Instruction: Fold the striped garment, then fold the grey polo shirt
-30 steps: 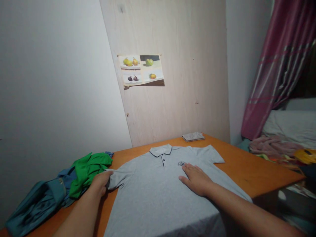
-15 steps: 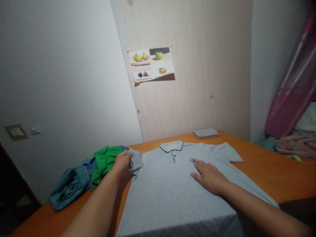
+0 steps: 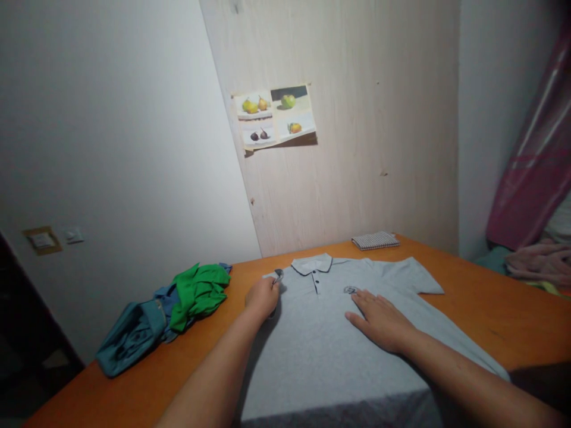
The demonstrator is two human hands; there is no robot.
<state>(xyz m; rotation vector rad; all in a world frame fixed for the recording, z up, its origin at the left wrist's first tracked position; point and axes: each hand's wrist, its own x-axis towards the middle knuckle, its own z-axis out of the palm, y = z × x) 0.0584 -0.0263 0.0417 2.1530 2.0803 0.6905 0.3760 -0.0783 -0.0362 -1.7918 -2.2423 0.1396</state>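
Note:
A light grey polo shirt (image 3: pixel 312 351) lies front side up, its dark-edged collar toward the wall and its lower part hanging over the near table edge. My left hand (image 3: pixel 263 295) is closed around the shirt's left-hand sleeve, folded inward over the body near the shoulder; a bit of cloth pokes out past the fingers. My right hand (image 3: pixel 379 318) rests flat on the chest with fingers stretched out, fingertips by the small dark emblem (image 3: pixel 350 290). The sleeve on the right lies spread out on the table.
On the orange table (image 3: pixel 499 303), a heap of clothes with a green garment (image 3: pixel 200 291) and a teal garment (image 3: pixel 131 339) lies at the left. A folded checked cloth (image 3: pixel 375 240) sits at the back edge. A fruit picture (image 3: pixel 276 119) hangs on the wall; a pink curtain (image 3: pixel 526 172) is at right.
My left hand has carried the sleeve rightward and inward over the shirt, away from the green garment. My right hand has stayed flat on the chest.

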